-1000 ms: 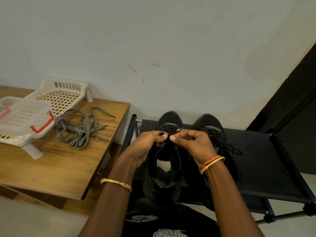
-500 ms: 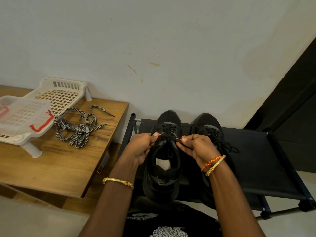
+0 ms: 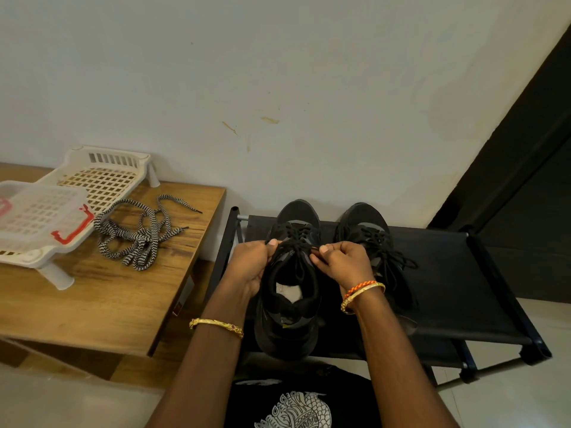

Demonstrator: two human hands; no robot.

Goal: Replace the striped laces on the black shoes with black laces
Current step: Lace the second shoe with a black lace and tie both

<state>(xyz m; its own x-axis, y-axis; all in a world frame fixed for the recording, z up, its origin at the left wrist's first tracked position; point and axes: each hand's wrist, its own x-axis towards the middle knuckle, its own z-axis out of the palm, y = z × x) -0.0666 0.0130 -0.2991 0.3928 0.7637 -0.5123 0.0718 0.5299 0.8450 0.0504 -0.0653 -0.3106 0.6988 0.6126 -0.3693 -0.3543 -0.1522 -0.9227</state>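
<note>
We hold the near black mesh sneaker (image 3: 289, 291) on the black fabric shoe rack (image 3: 448, 291), its long axis running from us toward the wall. Our left hand (image 3: 250, 267) and right hand (image 3: 346, 267) flank the tongue, each pinching 1 end of the thin black lace (image 3: 296, 242) at the top eyelets. The removed black-and-white zigzag laces (image 3: 139, 239) lie well apart on the wooden surface (image 3: 92, 304).

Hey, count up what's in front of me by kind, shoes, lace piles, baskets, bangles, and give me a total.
Black shoes: 2, left shoe, right shoe
Striped lace piles: 1
White plastic baskets: 2, back basket, front basket
Wrist bangles: 3, left bangle, gold right bangle, orange right bangle
Total: 8
</note>
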